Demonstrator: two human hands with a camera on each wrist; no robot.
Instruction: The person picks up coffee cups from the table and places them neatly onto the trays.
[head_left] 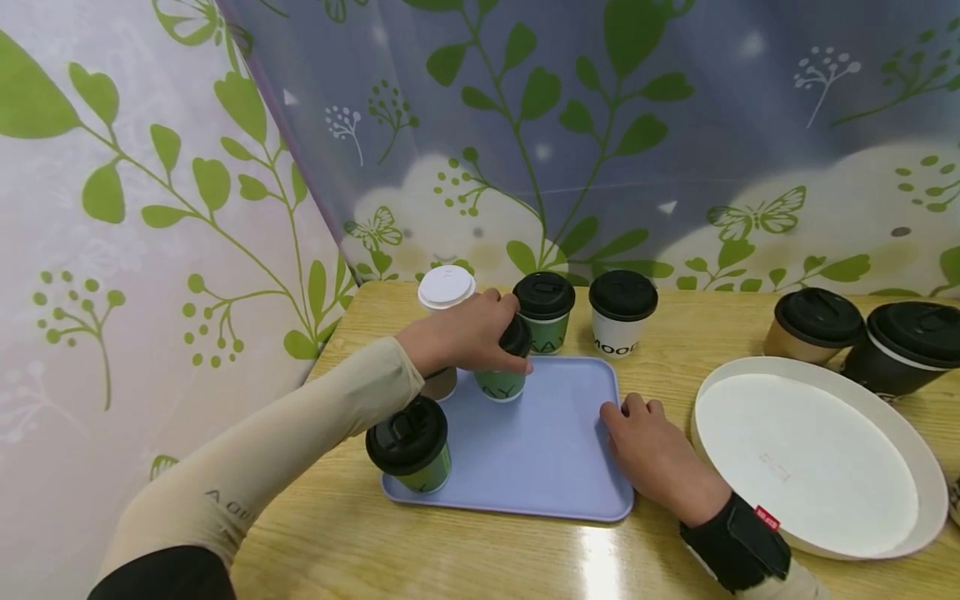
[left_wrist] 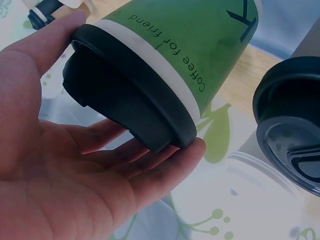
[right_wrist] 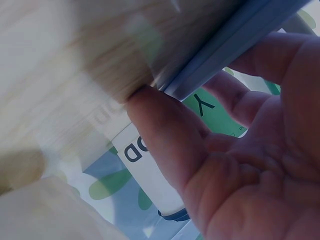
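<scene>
My left hand [head_left: 472, 333] grips a green paper coffee cup [head_left: 501, 385] by its black lid, over the back left part of the lavender tray [head_left: 547, 442]. In the left wrist view my thumb and fingertips lie round the edge of that lid [left_wrist: 135, 85]. My right hand [head_left: 652, 450] pinches the tray's right rim, which passes between thumb and fingers in the right wrist view. Another green cup with a black lid [head_left: 411, 446] stands at the tray's front left corner. A brown cup [head_left: 441, 385] is partly hidden behind my left forearm.
Behind the tray stand a white-lidded cup [head_left: 447, 287], a green cup [head_left: 543, 308] and a white cup with a black lid [head_left: 621, 312]. To the right lies a round white tray [head_left: 817, 458], with a tan cup [head_left: 813, 325] and a black cup [head_left: 903, 350] behind it.
</scene>
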